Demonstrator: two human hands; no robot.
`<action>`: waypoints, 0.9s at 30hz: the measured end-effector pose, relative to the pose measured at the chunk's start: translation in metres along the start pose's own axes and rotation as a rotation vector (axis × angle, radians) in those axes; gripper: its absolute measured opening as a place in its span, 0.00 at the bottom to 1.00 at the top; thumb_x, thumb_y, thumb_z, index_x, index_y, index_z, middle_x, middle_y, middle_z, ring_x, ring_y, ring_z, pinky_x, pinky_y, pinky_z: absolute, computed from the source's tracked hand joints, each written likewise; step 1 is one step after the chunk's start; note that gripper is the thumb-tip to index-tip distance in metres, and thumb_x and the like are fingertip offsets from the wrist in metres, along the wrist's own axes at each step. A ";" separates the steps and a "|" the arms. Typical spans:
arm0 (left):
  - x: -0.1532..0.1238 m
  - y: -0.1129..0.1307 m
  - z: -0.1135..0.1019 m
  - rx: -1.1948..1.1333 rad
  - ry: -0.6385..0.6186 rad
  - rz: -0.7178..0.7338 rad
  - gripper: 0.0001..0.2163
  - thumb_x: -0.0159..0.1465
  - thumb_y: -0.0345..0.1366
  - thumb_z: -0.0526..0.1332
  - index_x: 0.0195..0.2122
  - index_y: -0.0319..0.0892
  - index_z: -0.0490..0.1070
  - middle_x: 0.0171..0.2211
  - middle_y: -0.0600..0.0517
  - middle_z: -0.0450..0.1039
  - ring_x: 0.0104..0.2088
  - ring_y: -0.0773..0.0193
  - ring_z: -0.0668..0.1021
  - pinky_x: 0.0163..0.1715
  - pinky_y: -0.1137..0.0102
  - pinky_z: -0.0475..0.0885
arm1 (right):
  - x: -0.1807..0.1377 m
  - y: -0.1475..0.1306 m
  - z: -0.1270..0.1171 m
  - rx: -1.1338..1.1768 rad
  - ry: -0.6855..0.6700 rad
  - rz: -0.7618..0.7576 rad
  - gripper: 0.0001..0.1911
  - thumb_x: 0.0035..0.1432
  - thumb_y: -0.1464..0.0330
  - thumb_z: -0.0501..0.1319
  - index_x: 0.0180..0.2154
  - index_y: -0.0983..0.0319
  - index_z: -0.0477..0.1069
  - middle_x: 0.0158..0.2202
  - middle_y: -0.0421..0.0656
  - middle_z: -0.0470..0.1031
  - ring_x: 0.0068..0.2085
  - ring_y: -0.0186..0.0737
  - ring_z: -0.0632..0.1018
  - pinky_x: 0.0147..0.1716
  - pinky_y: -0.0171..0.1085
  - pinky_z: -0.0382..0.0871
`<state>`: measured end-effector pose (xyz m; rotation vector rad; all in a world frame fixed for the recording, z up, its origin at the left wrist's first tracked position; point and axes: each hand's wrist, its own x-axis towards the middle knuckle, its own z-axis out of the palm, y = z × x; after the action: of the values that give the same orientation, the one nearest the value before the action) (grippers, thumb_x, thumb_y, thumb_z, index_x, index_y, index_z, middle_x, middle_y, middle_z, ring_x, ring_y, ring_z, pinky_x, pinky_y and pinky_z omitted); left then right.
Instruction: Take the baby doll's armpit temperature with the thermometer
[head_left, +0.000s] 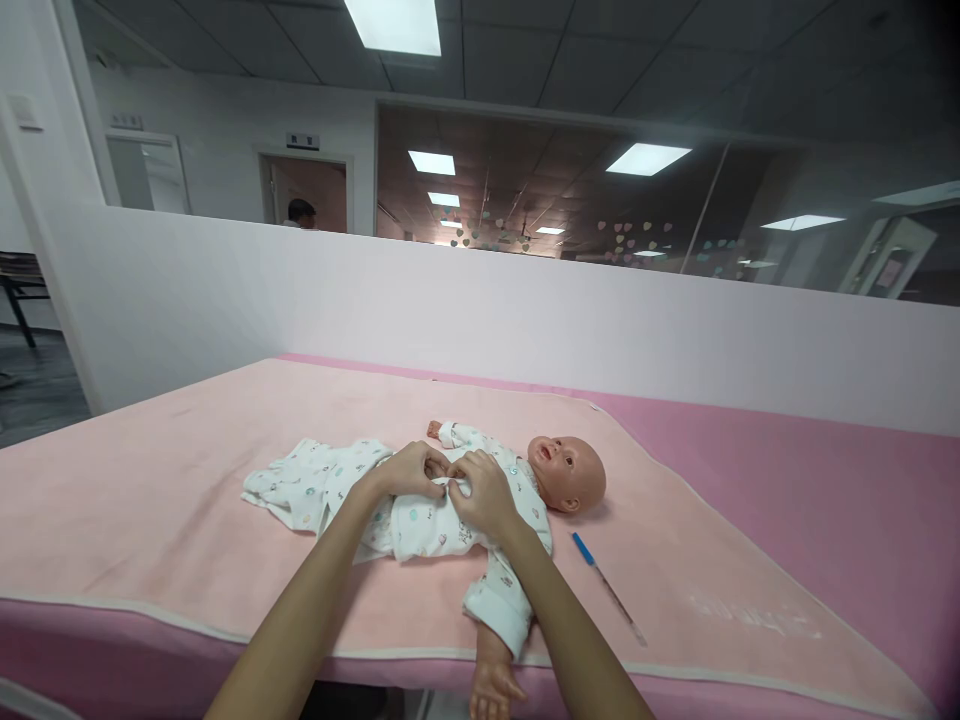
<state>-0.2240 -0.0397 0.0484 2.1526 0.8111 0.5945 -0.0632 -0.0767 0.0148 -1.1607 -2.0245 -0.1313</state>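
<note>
A baby doll (574, 474) lies on its back on a pink mat, its bald head to the right. It wears a white printed baby shirt (431, 525), with matching trousers (300, 485) to the left. Both my hands meet over the doll's belly. My left hand (415, 470) pinches the front of the shirt, and my right hand (482, 492) pinches the cloth just beside it. Whatever fastening lies between the fingertips is too small to make out. One doll arm hangs over the near edge of the mat; the other points away from me.
A thin stick with a blue handle (583, 550) lies on the mat (150, 520), right of the doll. Behind the mat runs a low white wall (480, 310), with glass above part of it. A person's head (301, 213) shows near a far doorway.
</note>
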 end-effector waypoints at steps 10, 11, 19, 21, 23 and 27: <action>-0.001 -0.002 0.001 -0.030 -0.022 0.067 0.27 0.43 0.24 0.55 0.47 0.39 0.66 0.22 0.57 0.66 0.22 0.73 0.64 0.21 0.77 0.58 | -0.001 -0.001 -0.001 -0.040 0.029 0.041 0.01 0.47 0.72 0.55 0.26 0.61 0.63 0.27 0.40 0.64 0.33 0.37 0.65 0.34 0.36 0.58; -0.001 -0.003 0.002 -0.027 -0.018 0.079 0.29 0.42 0.23 0.55 0.49 0.40 0.64 0.24 0.56 0.67 0.24 0.72 0.65 0.23 0.77 0.60 | -0.001 -0.001 -0.001 -0.038 0.029 0.050 0.01 0.47 0.72 0.55 0.26 0.61 0.63 0.27 0.40 0.64 0.33 0.37 0.64 0.34 0.36 0.58; 0.006 -0.013 0.011 -0.004 -0.027 0.127 0.37 0.43 0.23 0.53 0.57 0.45 0.50 0.27 0.57 0.59 0.25 0.71 0.64 0.22 0.77 0.59 | 0.001 0.001 0.001 0.028 0.032 0.073 0.03 0.45 0.73 0.55 0.26 0.61 0.61 0.29 0.39 0.65 0.35 0.37 0.65 0.36 0.36 0.58; 0.006 -0.013 0.011 -0.056 -0.039 0.137 0.38 0.43 0.22 0.53 0.58 0.45 0.49 0.28 0.57 0.58 0.25 0.72 0.62 0.22 0.77 0.59 | 0.002 0.001 0.002 0.016 0.036 0.083 0.03 0.44 0.73 0.55 0.25 0.61 0.61 0.28 0.39 0.65 0.34 0.37 0.65 0.36 0.37 0.58; 0.006 -0.014 0.011 -0.126 -0.056 0.138 0.38 0.43 0.22 0.53 0.58 0.45 0.48 0.31 0.56 0.58 0.26 0.73 0.62 0.23 0.77 0.59 | 0.002 0.001 0.003 0.006 0.040 0.098 0.03 0.44 0.73 0.55 0.25 0.61 0.60 0.27 0.39 0.65 0.34 0.37 0.65 0.35 0.37 0.58; 0.006 -0.014 0.008 -0.241 -0.102 0.132 0.38 0.43 0.22 0.53 0.58 0.46 0.48 0.33 0.55 0.59 0.28 0.73 0.64 0.26 0.77 0.59 | 0.003 0.001 0.005 0.023 0.043 0.120 0.03 0.44 0.74 0.55 0.24 0.61 0.60 0.27 0.38 0.66 0.33 0.37 0.65 0.35 0.36 0.57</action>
<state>-0.2202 -0.0316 0.0335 2.0062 0.5173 0.6109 -0.0657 -0.0720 0.0131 -1.2511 -1.9085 -0.0723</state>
